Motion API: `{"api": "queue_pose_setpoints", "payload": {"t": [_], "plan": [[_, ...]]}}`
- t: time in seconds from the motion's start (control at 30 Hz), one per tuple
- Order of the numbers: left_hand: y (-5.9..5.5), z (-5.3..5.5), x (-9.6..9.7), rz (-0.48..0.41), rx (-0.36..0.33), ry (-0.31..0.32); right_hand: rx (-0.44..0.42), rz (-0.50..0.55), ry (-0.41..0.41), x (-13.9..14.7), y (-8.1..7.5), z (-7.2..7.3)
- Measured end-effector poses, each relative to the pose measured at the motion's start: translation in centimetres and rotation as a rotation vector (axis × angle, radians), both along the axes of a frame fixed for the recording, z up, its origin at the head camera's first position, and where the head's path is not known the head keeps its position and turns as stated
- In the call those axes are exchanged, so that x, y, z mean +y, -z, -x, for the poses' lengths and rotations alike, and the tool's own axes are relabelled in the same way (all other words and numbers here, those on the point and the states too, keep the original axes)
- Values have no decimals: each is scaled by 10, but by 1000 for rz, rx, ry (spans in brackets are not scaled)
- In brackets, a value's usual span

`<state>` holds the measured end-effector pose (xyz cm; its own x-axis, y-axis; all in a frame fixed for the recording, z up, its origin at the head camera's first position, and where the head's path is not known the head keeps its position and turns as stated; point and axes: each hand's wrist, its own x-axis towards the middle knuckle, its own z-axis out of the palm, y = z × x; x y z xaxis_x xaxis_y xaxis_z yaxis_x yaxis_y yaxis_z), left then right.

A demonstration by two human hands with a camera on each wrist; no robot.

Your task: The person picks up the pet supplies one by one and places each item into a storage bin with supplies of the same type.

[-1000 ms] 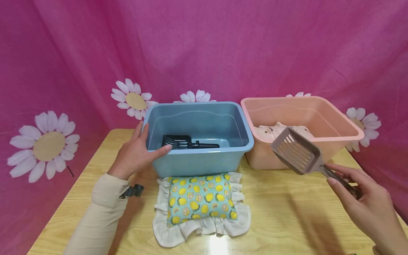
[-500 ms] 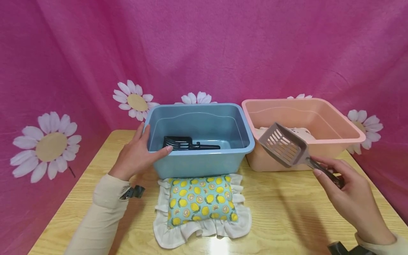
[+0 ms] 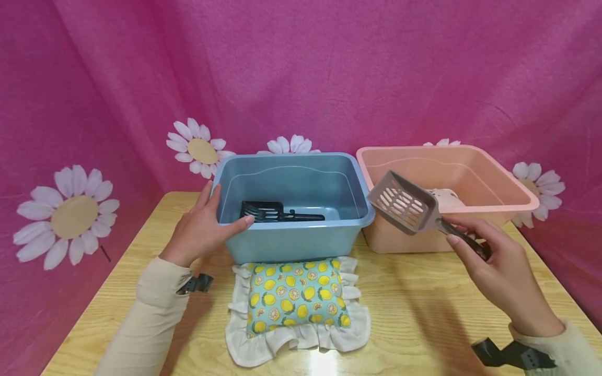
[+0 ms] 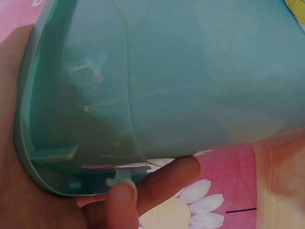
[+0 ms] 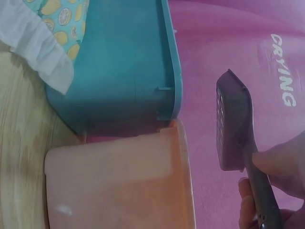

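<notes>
My right hand (image 3: 494,271) grips a grey-brown slotted litter scoop (image 3: 402,203) by its handle. The scoop's head is raised in front of the seam between the two tubs, overlapping the right rim of the blue litter box (image 3: 291,243) in the head view. At that box's front left corner, my left hand (image 3: 195,230) holds the rim, thumb over the front edge and fingers along the side. In the left wrist view, fingertips (image 4: 183,171) show below the rim, against the outer wall. Inside the blue box lies a black slotted scoop (image 3: 282,211), handle to the right.
A pink litter box (image 3: 503,206) stands right beside the blue one, with a pale patterned item (image 3: 444,198) partly visible inside. In front of the blue box lies a lemon-print pillow (image 3: 296,297) with white ruffles. A pink flowered curtain (image 3: 301,73) hangs behind the wooden table (image 3: 390,318).
My right hand has moved left with the grey-brown scoop, whose head has gone from in front of the pink box to the blue box's right rim. My left hand stays on the blue box.
</notes>
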<state>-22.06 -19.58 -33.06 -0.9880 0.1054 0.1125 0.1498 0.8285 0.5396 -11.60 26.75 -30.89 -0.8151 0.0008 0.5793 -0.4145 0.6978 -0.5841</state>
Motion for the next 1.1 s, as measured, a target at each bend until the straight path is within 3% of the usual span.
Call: {"api": "queue_pose_setpoints", "payload": {"t": [0.37, 1.1], "plan": [[-1, 1, 1, 4, -20, -12, -17, -14, -73, -13, -7, 25], [-1, -1, 1, -1, 0, -3, 69, -64, -234, -48, -23, 68]]}}
